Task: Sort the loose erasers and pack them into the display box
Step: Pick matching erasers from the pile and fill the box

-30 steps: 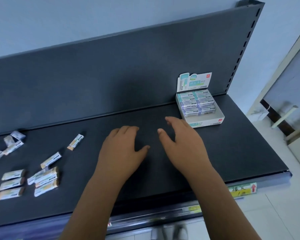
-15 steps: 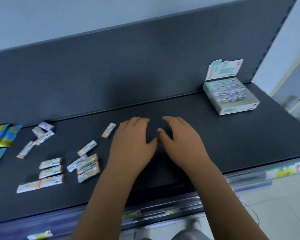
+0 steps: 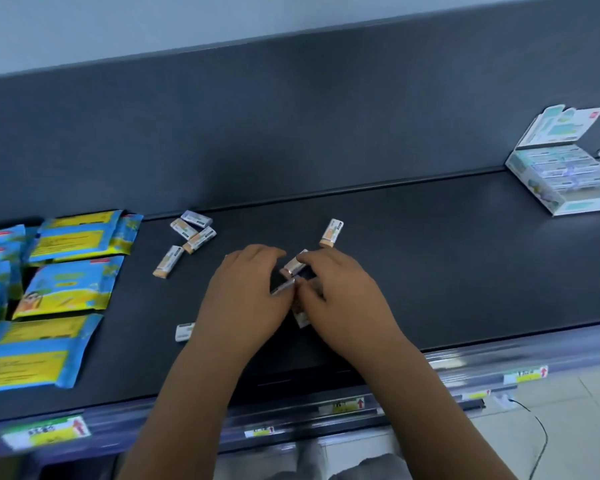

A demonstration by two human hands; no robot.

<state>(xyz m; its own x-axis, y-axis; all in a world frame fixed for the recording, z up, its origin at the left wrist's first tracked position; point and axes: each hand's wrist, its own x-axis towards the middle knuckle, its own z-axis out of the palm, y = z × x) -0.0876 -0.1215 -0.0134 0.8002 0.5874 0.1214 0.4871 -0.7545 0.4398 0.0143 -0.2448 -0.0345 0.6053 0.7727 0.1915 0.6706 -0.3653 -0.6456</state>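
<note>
Several loose erasers in white-and-orange sleeves lie on the dark shelf. My left hand and my right hand meet over a small cluster of them at the shelf's middle. My right fingertips curl over one tilted eraser. My left thumb touches a second eraser, and a third eraser pokes out under my right palm. Single erasers lie at the back, further left and beside my left wrist. The display box, lid up and filled with erasers, stands at the far right.
Three more erasers bunch near the back panel on the left. Blue-and-yellow packets cover the shelf's left end. Price labels run along the front rail, with floor tiles and a thin cable below right.
The view swung left, so the display box slid to the right edge and packets appeared. Both hands moved onto the eraser cluster, and the fingers closed around pieces.
</note>
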